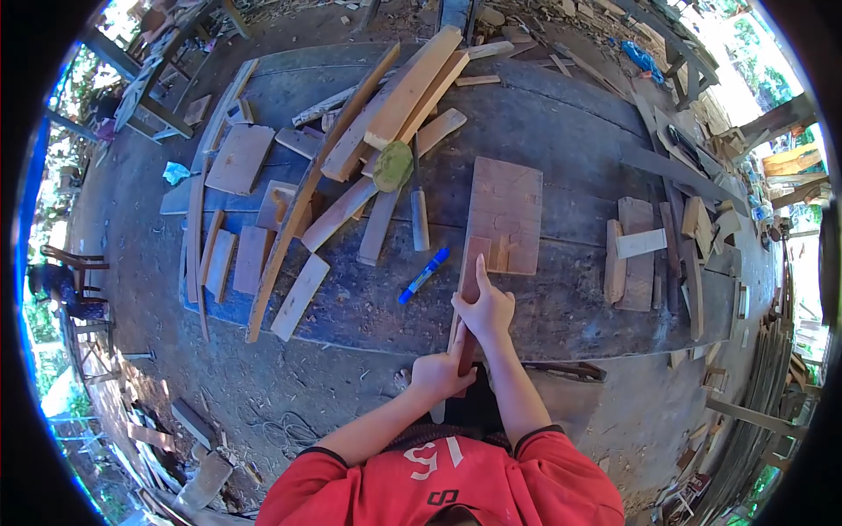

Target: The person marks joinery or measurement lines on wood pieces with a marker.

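Note:
My left hand (441, 375) is wrapped round the near end of a narrow reddish-brown wooden piece (471, 274). Farther along the same piece, my right hand (488, 309) grips it, with the index finger stretched along its top. The far end of the piece lies against a flat rectangular board (509, 202) on the dark table. Between that end and the board's near right part sits a small lighter wooden block (500, 254). A blue marker (424, 276) lies to the left, and a chisel-like tool with a wooden handle (420, 221) lies beyond it.
Long planks (412, 92) and short wood pieces cover the left of the table (579, 114), with a green round object (393, 167) among them. More offcuts (635, 242) and a handsaw (680, 175) lie at the right. Wood scraps litter the floor.

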Demonstrator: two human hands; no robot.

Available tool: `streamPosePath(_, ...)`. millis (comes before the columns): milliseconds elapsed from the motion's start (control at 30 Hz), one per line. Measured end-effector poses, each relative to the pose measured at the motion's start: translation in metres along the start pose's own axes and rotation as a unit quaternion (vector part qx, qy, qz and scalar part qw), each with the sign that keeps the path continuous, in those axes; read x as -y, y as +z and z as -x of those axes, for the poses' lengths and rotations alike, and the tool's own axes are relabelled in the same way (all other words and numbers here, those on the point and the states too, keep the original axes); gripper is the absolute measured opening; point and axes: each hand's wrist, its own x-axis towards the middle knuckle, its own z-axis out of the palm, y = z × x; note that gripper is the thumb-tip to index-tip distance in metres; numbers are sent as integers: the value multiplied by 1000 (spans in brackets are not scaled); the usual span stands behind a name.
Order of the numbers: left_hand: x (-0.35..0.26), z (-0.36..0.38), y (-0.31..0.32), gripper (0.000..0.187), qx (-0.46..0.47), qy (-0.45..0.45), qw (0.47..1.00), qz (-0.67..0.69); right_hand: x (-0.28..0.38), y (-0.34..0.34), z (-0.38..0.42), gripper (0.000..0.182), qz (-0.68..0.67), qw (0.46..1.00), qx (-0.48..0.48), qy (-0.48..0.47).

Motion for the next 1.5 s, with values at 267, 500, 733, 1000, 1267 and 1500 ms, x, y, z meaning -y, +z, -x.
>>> streamPosePath(267,16,-167,-23,99,-48,-14,999,-3,-4,-18,-173,83,18,997,-57,-39)
streamPosePath(500,35,-354,-88,96,-110,18,990,-88,2,-39,-370,79,85,992,-85,-40)
streamPosePath(733,5,-258,-84,99,-43,29,993,-105,-2,-63,-268,79,-7,993,-111,-37)
streamPosePath(1000,-22,-37,3,96,25,30,999,-10,-33,-15,-20,81,-7,995,-97,-1)
streamPosePath(1267,-18,-17,14,93,3,22,1000,-17,-24,-12,-5,83,-2,999,-28,19)
streamPosePath(1500,-15,-131,-13,91,13,-11,999,-29,-27,-30,-123,83,19,999,-32,-17)
